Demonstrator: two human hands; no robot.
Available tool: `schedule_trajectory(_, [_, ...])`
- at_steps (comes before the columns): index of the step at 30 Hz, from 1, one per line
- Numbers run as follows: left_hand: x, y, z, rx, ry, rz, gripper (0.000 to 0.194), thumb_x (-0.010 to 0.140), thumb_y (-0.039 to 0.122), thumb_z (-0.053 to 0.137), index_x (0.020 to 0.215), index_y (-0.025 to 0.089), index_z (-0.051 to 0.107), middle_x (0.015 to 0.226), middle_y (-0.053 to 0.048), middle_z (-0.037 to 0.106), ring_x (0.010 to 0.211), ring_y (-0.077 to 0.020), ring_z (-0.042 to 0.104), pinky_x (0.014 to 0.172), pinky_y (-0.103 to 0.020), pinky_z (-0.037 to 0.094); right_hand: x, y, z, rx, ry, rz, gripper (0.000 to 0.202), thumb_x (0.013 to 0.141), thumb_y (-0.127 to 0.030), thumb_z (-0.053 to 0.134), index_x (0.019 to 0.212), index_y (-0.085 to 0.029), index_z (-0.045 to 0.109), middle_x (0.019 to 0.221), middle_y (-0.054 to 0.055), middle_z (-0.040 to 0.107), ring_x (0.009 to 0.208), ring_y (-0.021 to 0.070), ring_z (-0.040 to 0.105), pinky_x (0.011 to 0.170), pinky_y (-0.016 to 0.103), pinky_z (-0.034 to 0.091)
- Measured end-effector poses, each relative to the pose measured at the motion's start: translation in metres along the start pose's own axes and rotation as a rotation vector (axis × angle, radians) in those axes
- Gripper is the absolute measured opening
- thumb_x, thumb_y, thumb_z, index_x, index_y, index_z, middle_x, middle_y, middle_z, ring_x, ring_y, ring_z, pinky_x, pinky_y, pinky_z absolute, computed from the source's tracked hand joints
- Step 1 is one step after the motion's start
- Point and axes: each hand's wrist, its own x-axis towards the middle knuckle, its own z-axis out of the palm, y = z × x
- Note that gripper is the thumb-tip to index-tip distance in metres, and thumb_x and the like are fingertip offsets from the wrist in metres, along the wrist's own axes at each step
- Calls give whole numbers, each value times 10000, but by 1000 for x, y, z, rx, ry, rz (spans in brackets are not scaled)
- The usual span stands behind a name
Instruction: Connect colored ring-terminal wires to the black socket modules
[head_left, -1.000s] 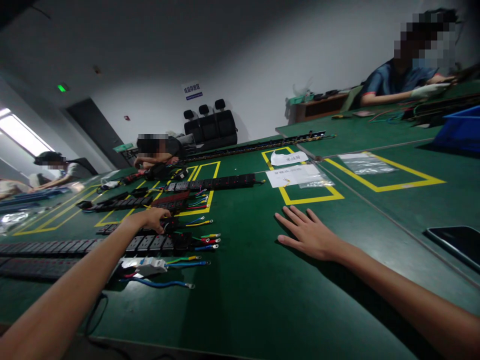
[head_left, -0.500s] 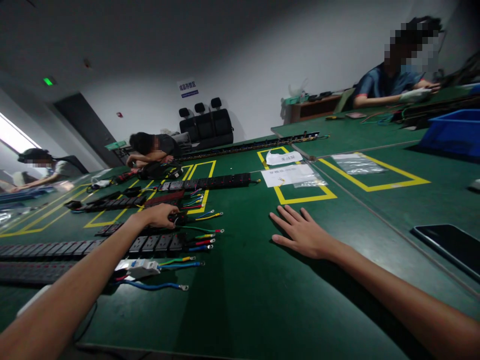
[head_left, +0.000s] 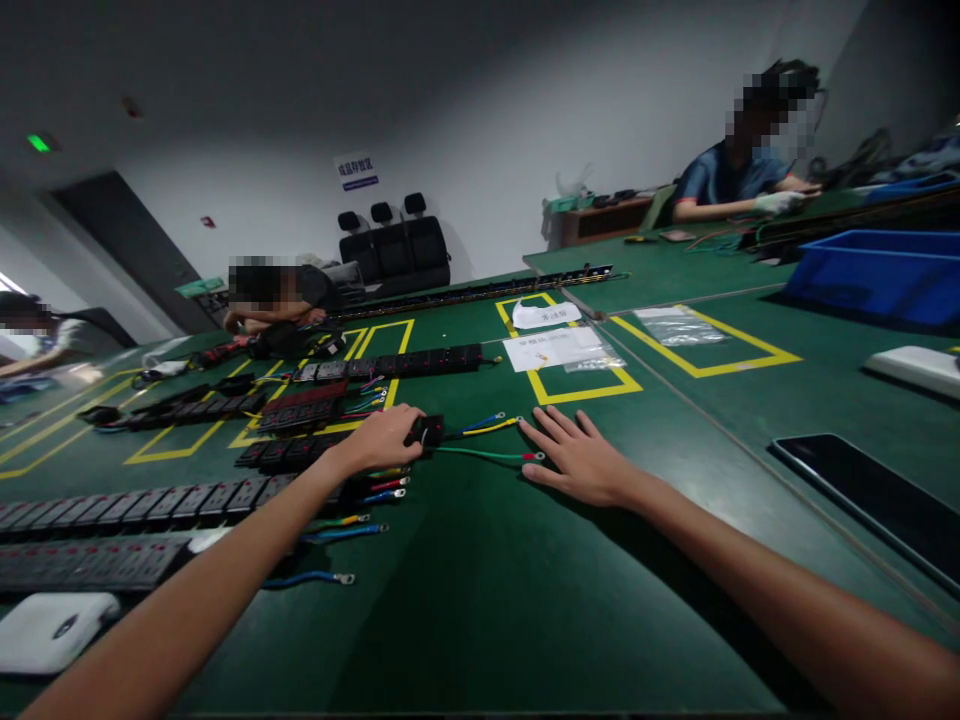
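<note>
**Left hand (head_left: 384, 438) closed on a socket strip (head_left: 431, 430), right hand (head_left: 576, 462) spread beside its wires**

The left hand gripped the black socket strip near its wired end, fingers over the top. The thumb was partly hidden, so how firmly it pressed could not be told. The strip was on the green table (head_left: 465, 600), in front of the person, between the two hands. Holding it there probably gave control of that end while leaving the blue wire (head_left: 489, 421), yellow wire (head_left: 495, 427) and green wire (head_left: 480, 454) free of the fingers. All three pointed toward the right hand.

The right hand held nothing. It rested palm down with its fingers spread, seemingly as a prop for a reaching body. The wire tips lay close to its index finger and thumb; whether they touched could not be told.

Nearer the person, two long socket strips (head_left: 142, 508) (head_left: 97, 560) lay roughly side by side, an arrangement that likely kept them from tangling. Paper sheets (head_left: 547, 348) lay across a yellow tape outline (head_left: 592, 392), which perhaps marked out a spot for them. A phone (head_left: 870, 500) lay well off to the right, out of the wires' way.
</note>
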Motion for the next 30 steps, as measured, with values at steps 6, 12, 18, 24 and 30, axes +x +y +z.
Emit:
schedule_trajectory(6, [-4, 51, 5, -15, 314, 52, 631, 866, 381, 590, 1452, 165, 507, 1397, -185, 574, 1301, -351, 530, 1101, -510, 401, -1, -1, -2, -14, -9, 6, 832, 969, -759, 306, 1611, -231, 341, 1667, 178, 245, 1546, 384, 205, 1188, 695, 174])
schedule_trajectory(12, [3, 95, 27, -51, 422, 98, 504, 916, 379, 572, 1386, 197, 574, 1368, -158, 603, 1315, -326, 514, 1161, -557, 310, -1, -2, -4, -17, 50, 30, 740, 1005, -697, 293, 1585, -250, 397, 1641, 140, 355, 1525, 346, 294, 1200, 634, 227])
schedule_trajectory(18, [12, 107, 56, -121, 497, 34, 400, 930, 356, 550, 1299, 230, 637, 1294, -109, 672, 1308, -324, 515, 1177, -581, 285, 6, -3, -6, 34, 158, 132, 689, 1012, -640, 352, 1531, -198, 447, 1500, 148, 556, 1404, 327, 485, 1146, 558, 359])
schedule_trajectory(24, [11, 108, 61, -151, 520, 24, 344, 933, 339, 547, 1236, 242, 679, 1308, -96, 679, 1327, -314, 515, 1202, -583, 276, 4, -3, -8, 23, 144, 147, 625, 1032, -605, 338, 1483, -201, 488, 1484, 144, 570, 1401, 311, 490, 1166, 540, 344])
schedule_trajectory(30, [14, 108, 60, -167, 526, 21, 280, 898, 327, 573, 1126, 269, 725, 1264, -93, 698, 1307, -329, 533, 1189, -616, 294, 5, -7, -9, 53, 161, 172, 574, 1034, -573, 350, 1448, -217, 529, 1448, 134, 601, 1373, 309, 519, 1150, 535, 376])
